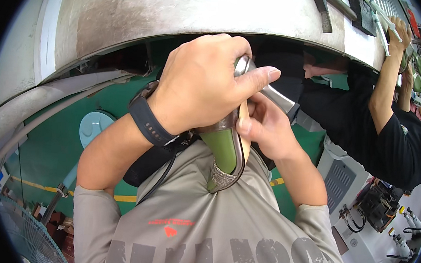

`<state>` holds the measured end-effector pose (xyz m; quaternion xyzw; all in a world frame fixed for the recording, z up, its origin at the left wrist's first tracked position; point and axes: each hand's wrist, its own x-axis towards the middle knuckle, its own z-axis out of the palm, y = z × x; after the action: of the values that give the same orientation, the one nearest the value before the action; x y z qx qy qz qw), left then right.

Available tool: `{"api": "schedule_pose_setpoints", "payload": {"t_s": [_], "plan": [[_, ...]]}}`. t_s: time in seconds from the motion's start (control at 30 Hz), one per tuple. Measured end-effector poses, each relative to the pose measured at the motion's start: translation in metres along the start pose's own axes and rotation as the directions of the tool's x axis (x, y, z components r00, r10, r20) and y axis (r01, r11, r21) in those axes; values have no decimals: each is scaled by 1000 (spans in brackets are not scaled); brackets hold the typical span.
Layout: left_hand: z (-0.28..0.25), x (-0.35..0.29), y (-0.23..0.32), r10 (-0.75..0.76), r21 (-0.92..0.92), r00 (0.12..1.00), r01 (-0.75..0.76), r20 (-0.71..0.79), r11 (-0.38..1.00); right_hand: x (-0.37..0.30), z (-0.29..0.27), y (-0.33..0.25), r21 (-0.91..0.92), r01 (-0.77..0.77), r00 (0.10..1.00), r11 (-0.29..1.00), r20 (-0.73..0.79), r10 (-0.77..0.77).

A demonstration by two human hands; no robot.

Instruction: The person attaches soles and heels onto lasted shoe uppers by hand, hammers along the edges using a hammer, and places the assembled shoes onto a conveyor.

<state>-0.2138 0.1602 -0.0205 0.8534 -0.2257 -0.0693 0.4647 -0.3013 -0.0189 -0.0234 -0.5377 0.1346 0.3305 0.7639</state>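
My left hand (207, 77), with a dark watch on its wrist, is closed, its thumb laid across a shiny metal tool (278, 97). The tool has a rounded bright end and a dark tip; its exact kind is hidden by the hand. Below it, a shoe on a green last (221, 147) is propped against my shirt, one end touching the cloth. The shoe has dark brown straps, a glittery silver band (222, 178) and a tan sole (246, 134). My right hand (270, 129) pinches the shoe at the sole's edge, close under the tool.
A worn pale workbench (190, 6) spans the far side, with a hammer (323, 14) on it. At the right, a co-worker in black (374, 129) reaches to the bench. A light blue stool (94, 127) and a fan (24, 235) stand left; machinery (378, 204) stands right.
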Motion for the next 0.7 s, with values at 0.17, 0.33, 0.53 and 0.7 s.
{"api": "schedule_pose_setpoints", "payload": {"t_s": [0.17,0.33,0.53,0.7], "plan": [[-46,-7,11,55,-228,994,-32,97,973,9,6,-4,-122,52,990,991,140,-35],[-101,-16,-19,-88,-472,885,-157,-457,867,34,26,-98,-433,443,895,785,266,-358],[-79,-28,-59,318,248,732,-208,-602,946,102,27,-170,-794,552,506,-255,562,-655],[-92,-31,-52,328,285,844,-219,-424,933,103,38,-148,-774,539,533,-332,619,-577]]}}
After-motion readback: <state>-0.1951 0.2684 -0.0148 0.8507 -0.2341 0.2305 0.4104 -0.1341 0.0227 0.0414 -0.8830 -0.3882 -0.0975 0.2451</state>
